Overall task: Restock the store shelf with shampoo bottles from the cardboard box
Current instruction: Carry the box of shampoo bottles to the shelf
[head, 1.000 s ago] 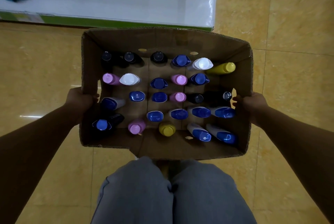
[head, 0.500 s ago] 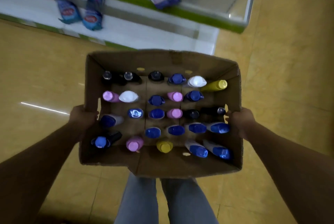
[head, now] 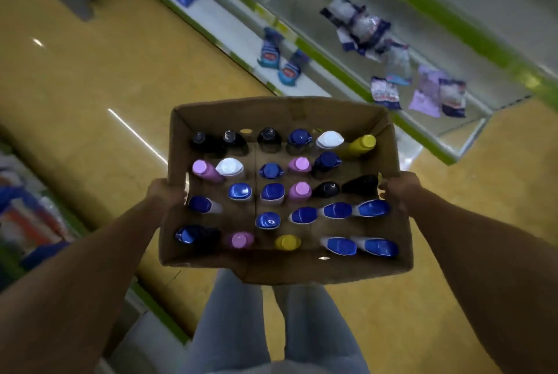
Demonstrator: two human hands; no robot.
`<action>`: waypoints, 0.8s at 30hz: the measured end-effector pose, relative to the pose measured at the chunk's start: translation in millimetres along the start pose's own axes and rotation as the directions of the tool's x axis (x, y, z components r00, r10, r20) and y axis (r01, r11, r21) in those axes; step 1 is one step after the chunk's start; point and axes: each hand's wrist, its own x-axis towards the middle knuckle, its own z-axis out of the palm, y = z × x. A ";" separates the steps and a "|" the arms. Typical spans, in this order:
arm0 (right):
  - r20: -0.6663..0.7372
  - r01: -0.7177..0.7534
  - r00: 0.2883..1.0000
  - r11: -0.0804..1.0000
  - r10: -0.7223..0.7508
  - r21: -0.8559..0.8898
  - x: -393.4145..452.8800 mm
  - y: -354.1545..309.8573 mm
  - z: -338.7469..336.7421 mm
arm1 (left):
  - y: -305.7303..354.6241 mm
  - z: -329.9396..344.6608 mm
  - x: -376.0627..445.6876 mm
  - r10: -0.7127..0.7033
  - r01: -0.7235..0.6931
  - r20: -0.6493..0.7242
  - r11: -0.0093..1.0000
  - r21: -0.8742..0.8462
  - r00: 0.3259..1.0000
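Left hand [head: 165, 192] at 9 o'clock, right hand [head: 400, 189] at 3 — fingers curled over the side walls of the cardboard box [head: 302, 271]. Shampoo bottles [head: 271, 192] all inside; store shelf [head: 422, 132] at 1 o'clock — restocking apparently not begun.

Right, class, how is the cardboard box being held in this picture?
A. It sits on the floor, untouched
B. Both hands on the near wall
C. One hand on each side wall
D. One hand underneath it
C: the left hand grips the left wall of the cardboard box and the right hand grips the right wall, holding it above the floor.
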 end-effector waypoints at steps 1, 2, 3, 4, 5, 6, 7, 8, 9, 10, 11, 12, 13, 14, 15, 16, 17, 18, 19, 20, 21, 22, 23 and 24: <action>0.007 0.027 1.000 0.999 -0.027 -0.035 -4.5 -15.5 8.4 | -7.6 -13.9 1.7 -0.018 0.018 -0.005 0.999 -0.036 1.000; 0.011 0.047 0.999 0.997 -0.046 -0.067 -9.7 -31.8 17.3 | -12.6 -29.0 2.1 -0.040 0.040 0.000 0.996 -0.082 0.999; 0.020 0.071 0.997 0.993 -0.070 -0.093 -15.9 -50.3 28.2 | -20.0 -43.2 6.9 -0.057 0.057 0.003 0.990 -0.129 0.998; 0.029 0.093 0.995 0.989 -0.091 -0.117 -25.3 -69.4 39.8 | -24.8 -58.1 9.9 -0.080 0.079 -0.001 0.984 -0.162 0.997; 0.042 0.119 0.993 0.984 -0.114 -0.135 -34.9 -88.9 52.6 | -30.1 -72.1 15.5 -0.098 0.095 -0.009 0.978 -0.184 0.995; 0.055 0.128 0.991 0.979 -0.121 -0.157 -46.1 -109.5 65.8 | -32.9 -86.8 21.6 -0.127 0.121 -0.019 0.972 -0.202 0.992; 0.070 0.141 0.989 0.974 -0.130 -0.175 -53.1 -129.2 81.3 | -34.6 -100.8 31.6 -0.151 0.140 -0.030 0.963 -0.231 0.988; 0.082 0.141 0.988 0.971 -0.127 -0.193 -62.0 -149.6 97.0 | -36.5 -116.8 43.0 -0.174 0.160 -0.035 0.955 -0.250 0.984; 0.090 0.153 0.987 0.966 -0.137 -0.207 -66.7 -168.1 113.8 | -38.6 -133.0 55.3 -0.189 0.172 -0.041 0.948 -0.267 0.981; 0.100 0.155 0.986 0.963 -0.136 -0.219 -74.3 -187.9 130.1 | -39.9 -150.5 67.3 -0.214 0.197 -0.031 0.940 -0.277 0.976; 0.116 0.166 0.983 0.957 -0.142 -0.236 -79.2 -206.3 146.8 | -42.6 -166.7 80.2 -0.231 0.211 -0.031 0.932 -0.295 0.973; 0.138 0.176 0.980 0.953 -0.145 -0.248 -86.5 -225.7 162.7 | -43.9 -183.2 93.2 -0.255 0.231 -0.038 0.920 -0.316 0.966; 0.153 0.203 0.974 0.944 -0.167 -0.261 -90.1 -244.7 180.5 | -44.8 -200.0 106.4 -0.282 0.252 -0.050 0.913 -0.322 0.958; 0.168 0.221 0.969 0.936 -0.179 -0.274 -96.8 -265.2 198.0 | -40.9 -217.4 114.8 -0.291 0.255 -0.062 0.907 -0.335 0.955; 0.184 0.247 0.962 0.928 -0.201 -0.279 -100.6 -284.0 216.0 | -37.6 -234.0 123.6 -0.293 0.250 -0.079 0.906 -0.342 0.953; 0.207 0.264 0.956 0.921 -0.210 -0.285 -107.4 -303.5 233.7 | -33.9 -251.3 130.4 -0.299 0.250 -0.097 0.905 -0.345 0.949; 0.226 0.285 0.948 0.911 -0.223 -0.297 -111.0 -323.0 252.9 | -29.4 -268.2 138.4 -0.310 0.256 -0.112 0.903 -0.344 0.944; 0.240 0.300 0.943 0.904 -0.232 -0.304 -118.8 -344.0 271.1 | -25.5 -285.8 146.7 -0.320 0.260 -0.130 0.903 -0.343 0.939; 0.255 0.333 0.932 0.890 -0.259 -0.312 -122.9 -363.2 289.6 | -24.5 -302.6 157.2 -0.327 0.262 -0.154 0.904 -0.338 0.932; 0.275 0.359 0.920 0.879 -0.278 -0.314 -129.1 -382.4 307.5 | -22.3 -320.6 165.3 -0.344 0.272 -0.176 0.902 -0.336 0.922; 0.292 0.386 0.909 0.864 -0.297 -0.323 -133.9 -401.6 324.9 | -19.9 -338.0 173.1 -0.357 0.281 -0.187 0.897 -0.342 0.915; 0.313 0.404 0.900 0.853 -0.305 -0.330 -141.1 -421.8 341.5 | -17.0 -354.9 180.9 -0.368 0.282 -0.189 0.887 -0.365 0.910; 0.342 0.432 0.885 0.830 -0.315 -0.354 -146.8 -441.9 358.2 | -15.0 -370.7 189.0 -0.378 0.284 -0.189 0.876 -0.389 0.906; 0.371 0.452 0.873 0.813 -0.317 -0.368 -154.4 -462.3 374.4 | -13.0 -385.5 195.8 -0.380 0.278 -0.192 0.868 -0.411 0.905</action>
